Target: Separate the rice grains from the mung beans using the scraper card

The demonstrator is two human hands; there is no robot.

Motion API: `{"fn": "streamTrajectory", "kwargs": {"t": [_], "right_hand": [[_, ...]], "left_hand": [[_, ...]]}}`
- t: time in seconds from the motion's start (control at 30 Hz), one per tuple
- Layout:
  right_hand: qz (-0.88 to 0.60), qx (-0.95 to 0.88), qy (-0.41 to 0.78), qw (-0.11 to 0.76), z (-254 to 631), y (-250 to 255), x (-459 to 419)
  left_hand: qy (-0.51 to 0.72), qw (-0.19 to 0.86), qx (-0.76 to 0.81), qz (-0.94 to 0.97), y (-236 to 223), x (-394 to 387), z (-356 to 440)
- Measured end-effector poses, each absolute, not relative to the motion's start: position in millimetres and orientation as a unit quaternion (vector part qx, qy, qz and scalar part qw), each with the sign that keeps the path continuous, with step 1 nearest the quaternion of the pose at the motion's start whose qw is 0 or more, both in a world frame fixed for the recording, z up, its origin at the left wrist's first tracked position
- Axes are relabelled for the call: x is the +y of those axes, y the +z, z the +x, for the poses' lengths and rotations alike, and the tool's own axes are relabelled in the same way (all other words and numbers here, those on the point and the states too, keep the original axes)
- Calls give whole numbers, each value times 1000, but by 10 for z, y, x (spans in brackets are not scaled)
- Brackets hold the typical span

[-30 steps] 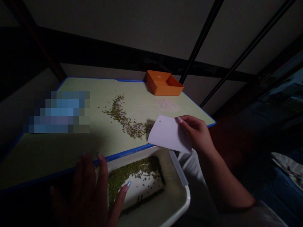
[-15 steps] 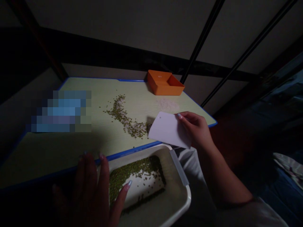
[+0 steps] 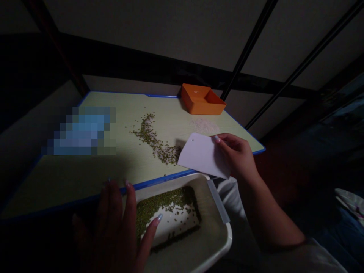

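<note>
Pinches the scraper [image 3: 203,155] in the right hand [image 3: 237,151], with thumb on the visible face near the upper right corner and fingers partly hidden behind. Holds it at the near edge of the table [image 3: 85,174], left end just beside the curved strip of beans [image 3: 150,140] mixed with pale grains. Cannot tell whether the lower edge is pressed to the surface. Compared with a second ago, has moved the scraper slightly leftward and up relative to the bin [image 3: 229,235], closer to the strip. Leaves the strip essentially the same in shape, still on the table and apart from the bin. Suggests, as a judgement, a small adjustment of the tool rather than a transfer of material. Keeps the left hand [image 3: 119,227] over the left part of the bin, fingers spread, thumb extended above the inside, with no object visibly gripped; cannot confirm contact with the rim. Contains loose beans inside the bin, mostly along the far and left sides. Farther back, includes a separate pale heap [image 3: 205,125] in front of the orange box [image 3: 203,106].
</note>
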State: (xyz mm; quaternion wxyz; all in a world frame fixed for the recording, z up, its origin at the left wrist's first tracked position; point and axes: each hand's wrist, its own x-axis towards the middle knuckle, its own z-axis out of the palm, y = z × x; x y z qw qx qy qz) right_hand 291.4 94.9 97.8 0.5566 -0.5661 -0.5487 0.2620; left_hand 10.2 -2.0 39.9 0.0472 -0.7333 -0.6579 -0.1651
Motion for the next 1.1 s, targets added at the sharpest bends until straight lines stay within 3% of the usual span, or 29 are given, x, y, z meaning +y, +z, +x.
{"fn": "streamTrajectory", "kwargs": {"t": [0.17, 1.1], "right_hand": [[-566, -555, 263, 550, 2823, 982, 1009], [-517, -618, 287, 518, 2570, 1182, 1093]], "left_hand": [[-181, 86, -642, -740, 401, -19, 114], [-160, 74, -652, -738, 389, -33, 106]]}}
